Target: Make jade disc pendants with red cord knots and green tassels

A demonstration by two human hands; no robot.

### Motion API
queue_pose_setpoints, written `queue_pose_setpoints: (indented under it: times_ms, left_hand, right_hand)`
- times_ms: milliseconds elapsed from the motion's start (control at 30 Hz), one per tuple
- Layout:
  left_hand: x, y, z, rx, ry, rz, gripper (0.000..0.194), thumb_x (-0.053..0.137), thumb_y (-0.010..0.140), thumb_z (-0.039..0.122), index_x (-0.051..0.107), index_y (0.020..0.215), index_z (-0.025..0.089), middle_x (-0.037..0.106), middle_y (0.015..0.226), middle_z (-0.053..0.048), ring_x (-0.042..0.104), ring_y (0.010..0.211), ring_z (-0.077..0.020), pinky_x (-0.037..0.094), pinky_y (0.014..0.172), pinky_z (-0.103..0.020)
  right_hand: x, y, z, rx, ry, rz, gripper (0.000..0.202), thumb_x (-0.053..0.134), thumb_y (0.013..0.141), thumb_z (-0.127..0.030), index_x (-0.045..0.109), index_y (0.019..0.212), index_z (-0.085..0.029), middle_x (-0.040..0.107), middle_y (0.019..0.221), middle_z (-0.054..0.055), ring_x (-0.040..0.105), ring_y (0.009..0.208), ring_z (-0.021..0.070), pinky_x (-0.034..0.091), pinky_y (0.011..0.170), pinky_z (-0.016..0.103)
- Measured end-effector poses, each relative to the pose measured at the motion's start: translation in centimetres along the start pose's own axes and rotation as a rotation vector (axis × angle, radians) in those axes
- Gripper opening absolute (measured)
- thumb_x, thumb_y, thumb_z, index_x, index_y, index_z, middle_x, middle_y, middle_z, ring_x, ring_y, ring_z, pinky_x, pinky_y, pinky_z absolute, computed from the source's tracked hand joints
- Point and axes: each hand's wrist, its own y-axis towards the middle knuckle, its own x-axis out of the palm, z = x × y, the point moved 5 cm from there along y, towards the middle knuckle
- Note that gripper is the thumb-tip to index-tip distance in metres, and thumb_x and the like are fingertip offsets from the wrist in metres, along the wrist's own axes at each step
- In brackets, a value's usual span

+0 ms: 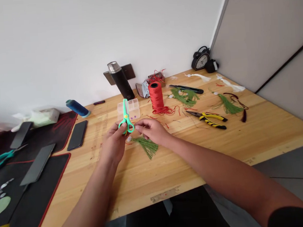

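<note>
My left hand (115,141) is closed around the handles of small mint-green scissors (126,117), whose blades point up and away from me. Close by on the right, my right hand (150,129) has its thumb and fingertips pinched beside the scissor handle. Whatever lies in that pinch is too small to make out. Just below both hands, a green tassel (148,147) with a white bead (129,138) at its top lies on the wooden table (171,171). Behind the scissors sits a clear compartment box (134,106) with a few tiny purple pieces.
A red thread spool (156,96), a black flask (123,82) and a blue thread spool (77,107) stand behind. To the right lie yellow-black pliers (209,119), a utility knife (188,88) and more tassels (230,104). Phones (77,134) and dark mats (46,200) occupy the left.
</note>
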Motion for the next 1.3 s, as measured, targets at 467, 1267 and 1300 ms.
queue_pose_setpoints:
  times_ms: [467, 1267, 1300]
  left_hand:
    - [1.5, -1.4, -0.6, 0.068, -0.036, -0.081, 0.030, 0.083, 0.089, 0.051, 0.079, 0.098, 0.023, 0.072, 0.094, -0.005, 0.062, 0.082, -0.0190, 0.051, 0.077, -0.033]
    - [0.8, -1.6, 0.7, 0.264, 0.435, -0.046, 0.038, 0.079, 0.092, 0.052, 0.080, 0.121, 0.027, 0.077, 0.124, -0.009, 0.068, 0.117, -0.0286, 0.053, 0.097, -0.037]
    - [0.2, -1.4, 1.3, 0.283, 0.467, -0.036, 0.042, 0.080, 0.092, 0.051, 0.079, 0.126, 0.027, 0.076, 0.127, -0.009, 0.068, 0.118, -0.0287, 0.054, 0.096, -0.038]
  right_hand:
    - [0.5, -0.6, -1.0, 0.045, 0.108, -0.069, 0.033, 0.086, 0.084, -0.038, 0.078, 0.111, -0.022, 0.071, 0.083, -0.001, 0.054, 0.055, 0.0096, 0.040, 0.047, 0.023]
    - [1.2, -1.4, -2.1, 0.104, 0.235, -0.156, 0.044, 0.094, 0.073, -0.048, 0.067, 0.093, -0.020, 0.072, 0.077, -0.001, 0.064, 0.054, 0.0116, 0.037, 0.042, 0.021]
    - [1.2, -1.4, -2.2, 0.102, 0.237, -0.158, 0.041, 0.093, 0.075, -0.047, 0.067, 0.093, -0.020, 0.071, 0.075, -0.002, 0.062, 0.052, 0.0105, 0.036, 0.042, 0.022]
